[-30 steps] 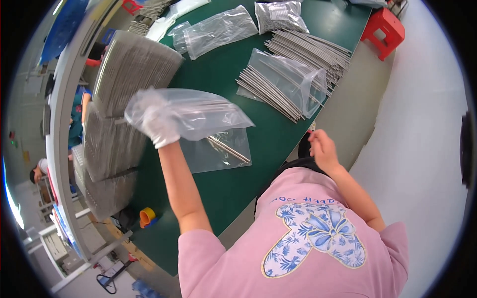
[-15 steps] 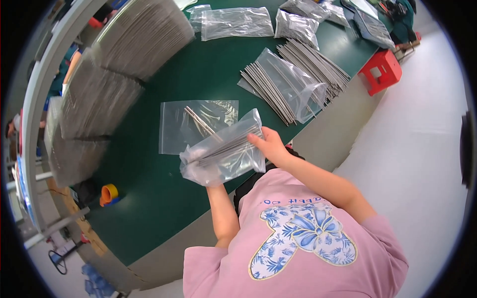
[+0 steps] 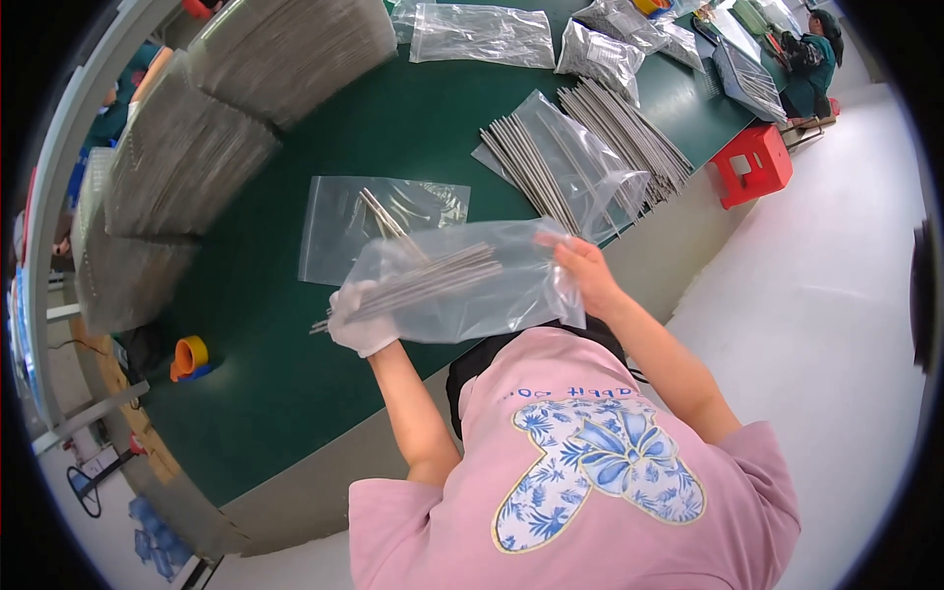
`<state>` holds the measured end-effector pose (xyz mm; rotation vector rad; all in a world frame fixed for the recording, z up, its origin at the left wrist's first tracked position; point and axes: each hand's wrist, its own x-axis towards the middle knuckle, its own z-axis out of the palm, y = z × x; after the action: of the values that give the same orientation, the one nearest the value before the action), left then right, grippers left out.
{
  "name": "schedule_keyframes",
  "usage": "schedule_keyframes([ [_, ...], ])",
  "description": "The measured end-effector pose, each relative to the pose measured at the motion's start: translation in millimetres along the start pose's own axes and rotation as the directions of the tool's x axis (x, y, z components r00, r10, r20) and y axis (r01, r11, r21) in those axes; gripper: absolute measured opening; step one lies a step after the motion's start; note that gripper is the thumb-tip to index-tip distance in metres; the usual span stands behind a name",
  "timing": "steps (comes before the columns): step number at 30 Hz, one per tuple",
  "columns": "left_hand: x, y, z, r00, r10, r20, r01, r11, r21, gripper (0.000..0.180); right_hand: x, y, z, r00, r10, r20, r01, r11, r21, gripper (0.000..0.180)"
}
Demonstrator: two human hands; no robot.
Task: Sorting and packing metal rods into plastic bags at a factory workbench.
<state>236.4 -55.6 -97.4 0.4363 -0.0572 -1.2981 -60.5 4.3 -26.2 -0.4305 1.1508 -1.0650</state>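
In the head view, the left hand (image 3: 362, 323), in a white glove, is closed on a bundle of thin metal rods (image 3: 423, 278), and the bundle goes inside a clear plastic bag (image 3: 472, 290) which is held just above the near part of the green table (image 3: 295, 374). The right hand (image 3: 582, 275), bare, pinches the other end of this bag with the fingers together on the plastic. One more clear bag, the flat bag (image 3: 344, 231), lies on the table just behind, with a few rods inside. Further back there is one loose pile of rods (image 3: 590, 147) partly covered by plastic, near the right edge of the table, and at least three filled bags (image 3: 482, 34) at the far side; I cannot count them exactly. On the left, three tall stacks of grey sheets (image 3: 187, 157) stand along the table edge. One orange tape roll (image 3: 190, 356) lies near the left corner. The green surface between the tape roll and the held bag is open. One red stool (image 3: 752, 165) stands on the white floor, beside the table
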Motion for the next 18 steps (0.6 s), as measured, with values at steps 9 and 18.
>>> schedule_keyframes([
  [9,4,34,51,0.999,-0.003,-0.041,-0.012,0.933,-0.360,0.019,24,-15,-31,0.955,0.085,0.285,-0.071,0.996,-0.060,0.036],
  [18,-41,121,44,0.962,0.272,-0.021,-0.273,0.951,-0.143,0.016,118,-112,0,0.906,0.136,0.400,0.038,0.916,-0.398,0.030],
])
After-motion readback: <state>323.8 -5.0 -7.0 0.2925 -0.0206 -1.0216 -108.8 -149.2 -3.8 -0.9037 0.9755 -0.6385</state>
